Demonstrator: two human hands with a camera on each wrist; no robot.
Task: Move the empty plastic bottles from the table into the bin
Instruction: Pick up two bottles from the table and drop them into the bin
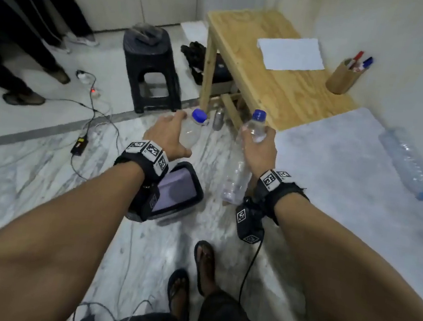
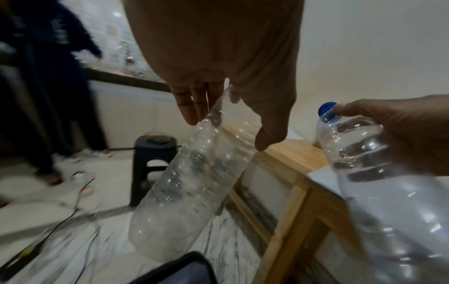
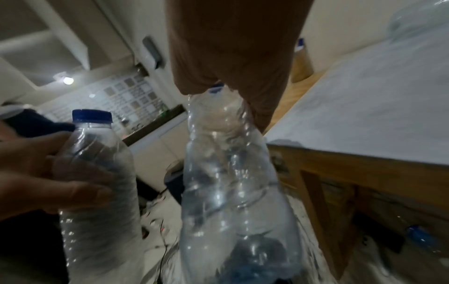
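Both forearms out forward, side by side; left hand (image 1: 168,135) palm down, fingers (image 3: 77,191) curled round a capped bottle (image 1: 194,129); right hand (image 1: 258,148) near it, about level, grips a second bottle (image 1: 256,128) just below the cap.

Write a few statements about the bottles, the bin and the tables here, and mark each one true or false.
1. The left hand holds a blue-capped bottle. True.
2. The right hand is empty. False: the right hand grips a second bottle near its neck.
3. A third bottle lies on its side on the marble table. True.
4. The bin stands on the marble table. False: the bin stands on the floor.
5. The pen holder is empty. False: the pen holder has pens in it.
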